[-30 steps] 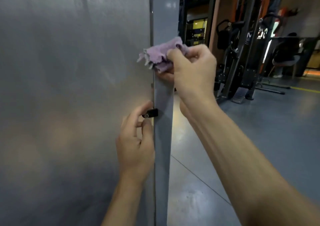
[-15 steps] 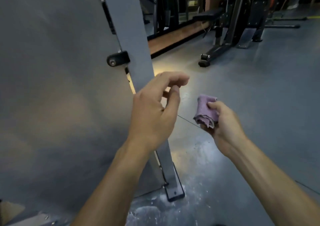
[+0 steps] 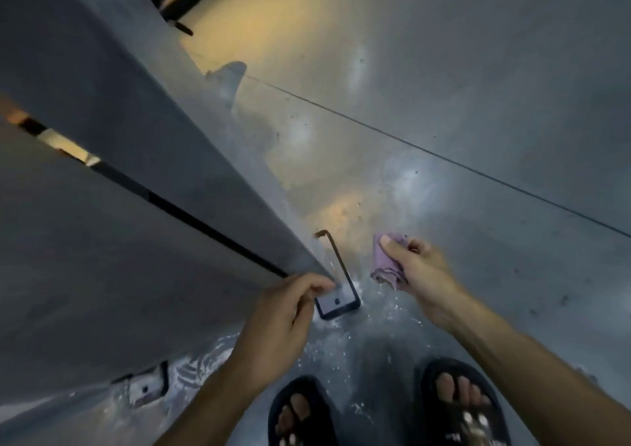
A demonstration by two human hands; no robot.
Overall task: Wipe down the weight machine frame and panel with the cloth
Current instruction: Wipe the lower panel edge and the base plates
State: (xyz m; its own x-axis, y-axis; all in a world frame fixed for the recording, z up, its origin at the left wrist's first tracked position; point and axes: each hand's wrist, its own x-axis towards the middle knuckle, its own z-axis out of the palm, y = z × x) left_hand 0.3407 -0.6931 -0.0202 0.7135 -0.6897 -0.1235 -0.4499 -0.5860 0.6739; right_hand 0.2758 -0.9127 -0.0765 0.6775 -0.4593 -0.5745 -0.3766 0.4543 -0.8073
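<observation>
Fingers of my right hand point(image 3: 418, 276) pinch the purple cloth point(image 3: 387, 263) low above the wet floor point(image 3: 478, 104), just beside the frame post point(image 3: 191, 158); my left hand point(image 3: 283, 312), loosely curled, touches the post's bottom edge by its foot plate point(image 3: 338, 300).

Single head-worn view, aimed steeply down along the grey metal upright frame post point(image 3: 191, 158) to the scuffed grey concrete floor point(image 3: 478, 87), close above feet.

Soft lilac cloth point(image 3: 387, 264), matt grey metal frame point(image 3: 205, 158), glossy scuffed floor point(image 3: 478, 104), dark rubbery sandals point(image 3: 457, 374)
</observation>
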